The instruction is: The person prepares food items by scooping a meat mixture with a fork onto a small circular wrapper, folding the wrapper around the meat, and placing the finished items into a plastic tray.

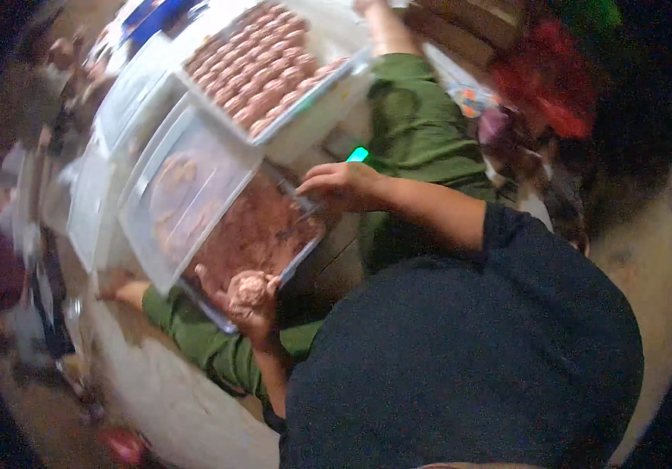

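- Your left hand (256,322) was turned palm up over the near end of the plastic tub (304,255), its grip cupped around a rough pink lump (247,289).
- Your right arm reached across to the tub's right side; the right hand (341,180) hung palm down near the rim, fingers bent, and whether its grip was closed on anything you could not tell.
- Pink paste (254,223) lay in the tub, partly under a translucent lid (195,187).
- Just beyond, a white tray (312,100) held rows of pink balls (254,66).
- You sat low, green-trousered legs (426,129) spread around the containers.
- Bare floor (652,234) and a red bag (547,78) showed rightward.
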Motion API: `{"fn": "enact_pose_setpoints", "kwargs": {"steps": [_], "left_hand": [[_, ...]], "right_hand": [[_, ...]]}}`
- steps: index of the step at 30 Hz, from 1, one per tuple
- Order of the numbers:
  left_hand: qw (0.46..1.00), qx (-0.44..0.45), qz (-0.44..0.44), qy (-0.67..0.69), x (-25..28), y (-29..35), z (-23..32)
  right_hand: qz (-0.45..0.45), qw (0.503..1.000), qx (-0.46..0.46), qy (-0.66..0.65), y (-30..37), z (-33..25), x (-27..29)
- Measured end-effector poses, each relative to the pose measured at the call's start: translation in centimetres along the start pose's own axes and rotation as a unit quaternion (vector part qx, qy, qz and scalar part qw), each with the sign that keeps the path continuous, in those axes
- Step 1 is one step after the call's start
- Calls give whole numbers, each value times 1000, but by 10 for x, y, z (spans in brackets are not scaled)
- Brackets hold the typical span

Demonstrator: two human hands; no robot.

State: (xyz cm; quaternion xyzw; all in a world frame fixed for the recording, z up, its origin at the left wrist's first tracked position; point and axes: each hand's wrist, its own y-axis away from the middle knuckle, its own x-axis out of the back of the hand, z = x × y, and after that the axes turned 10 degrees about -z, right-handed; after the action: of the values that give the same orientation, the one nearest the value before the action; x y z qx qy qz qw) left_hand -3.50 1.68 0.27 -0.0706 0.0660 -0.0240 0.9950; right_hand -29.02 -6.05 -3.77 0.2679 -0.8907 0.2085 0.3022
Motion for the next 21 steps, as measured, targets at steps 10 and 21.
{"fn": "enact_pose_setpoints", "kwargs": {"steps": [10, 21], "left_hand": [[984, -36, -29, -173, 22, 4, 6], [990, -31, -53, -125, 34, 11, 2]], "right_hand": [[-14, 970, 11, 243, -15, -8, -14], [47, 965, -41, 255, -17, -23, 0]]}}
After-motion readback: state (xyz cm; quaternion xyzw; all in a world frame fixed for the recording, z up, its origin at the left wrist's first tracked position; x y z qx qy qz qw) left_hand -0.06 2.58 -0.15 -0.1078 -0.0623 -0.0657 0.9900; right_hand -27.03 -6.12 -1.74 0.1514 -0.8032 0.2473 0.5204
